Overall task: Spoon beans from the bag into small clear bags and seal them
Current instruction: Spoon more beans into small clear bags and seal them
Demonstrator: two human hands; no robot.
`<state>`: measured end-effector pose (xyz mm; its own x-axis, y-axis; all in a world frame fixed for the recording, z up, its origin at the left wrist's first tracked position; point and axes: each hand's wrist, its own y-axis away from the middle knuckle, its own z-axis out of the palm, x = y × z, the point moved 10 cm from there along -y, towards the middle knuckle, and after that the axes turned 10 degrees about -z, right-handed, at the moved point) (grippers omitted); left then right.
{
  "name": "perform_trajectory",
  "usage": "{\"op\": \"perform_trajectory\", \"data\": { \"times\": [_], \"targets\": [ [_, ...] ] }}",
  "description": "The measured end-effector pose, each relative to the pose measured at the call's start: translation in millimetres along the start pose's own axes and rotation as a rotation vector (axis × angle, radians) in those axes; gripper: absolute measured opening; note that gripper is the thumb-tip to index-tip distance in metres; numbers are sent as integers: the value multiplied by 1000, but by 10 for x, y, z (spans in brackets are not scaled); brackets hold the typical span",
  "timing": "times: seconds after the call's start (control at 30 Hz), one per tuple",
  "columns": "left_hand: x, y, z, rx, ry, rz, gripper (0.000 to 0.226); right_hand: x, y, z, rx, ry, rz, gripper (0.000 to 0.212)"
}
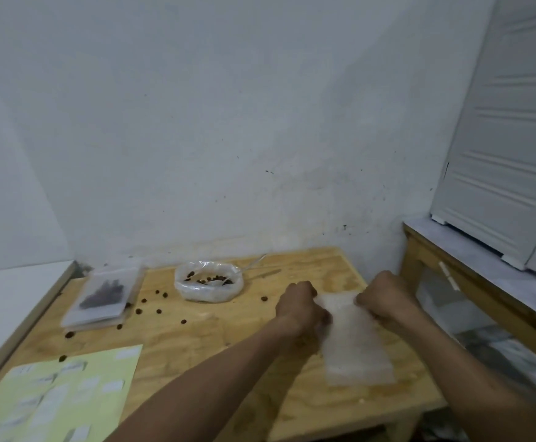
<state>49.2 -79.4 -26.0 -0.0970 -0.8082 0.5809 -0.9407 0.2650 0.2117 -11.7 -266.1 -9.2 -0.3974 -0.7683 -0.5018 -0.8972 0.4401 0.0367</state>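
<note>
A small clear bag point(354, 342) lies on the right side of the wooden table point(196, 339). My left hand point(298, 306) pinches its top left corner and my right hand point(384, 298) pinches its top right corner. Behind them stands the rolled-down white bag of brown beans point(208, 281) with a clear plastic spoon point(253, 263) leaning in it. At the back left, a filled clear bag of beans point(102, 295) lies on a stack of flat bags. Several loose beans point(159, 303) are scattered across the wood.
A pale yellow sheet with white labels point(53, 397) lies at the front left. To the right stands a second table point(470, 269) carrying a white appliance point(508, 138). A white wall closes the back, and a white surface point(11, 298) borders the left.
</note>
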Motion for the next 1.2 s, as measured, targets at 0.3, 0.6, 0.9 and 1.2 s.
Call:
{"op": "perform_trajectory", "data": {
  "times": [0.3, 0.6, 0.9, 1.2],
  "targets": [
    [-160, -7, -432, -36, 684, -118, 17, -452, 23, -333, -107, -524, -102, 15],
    [-222, 270, -2127, 348, 771, 205, 12, -1810, 47, -693, 194, -566, -400, 40],
    [-668, 707, -3147, 662, 554, 360, 7, -3344, 104, -247, -155, -933, -436, 21],
    [-1283, 439, -3070, 438, 793, 130, 35, -3757, 42, 330, -239, -953, -611, 28]
  ]
}}
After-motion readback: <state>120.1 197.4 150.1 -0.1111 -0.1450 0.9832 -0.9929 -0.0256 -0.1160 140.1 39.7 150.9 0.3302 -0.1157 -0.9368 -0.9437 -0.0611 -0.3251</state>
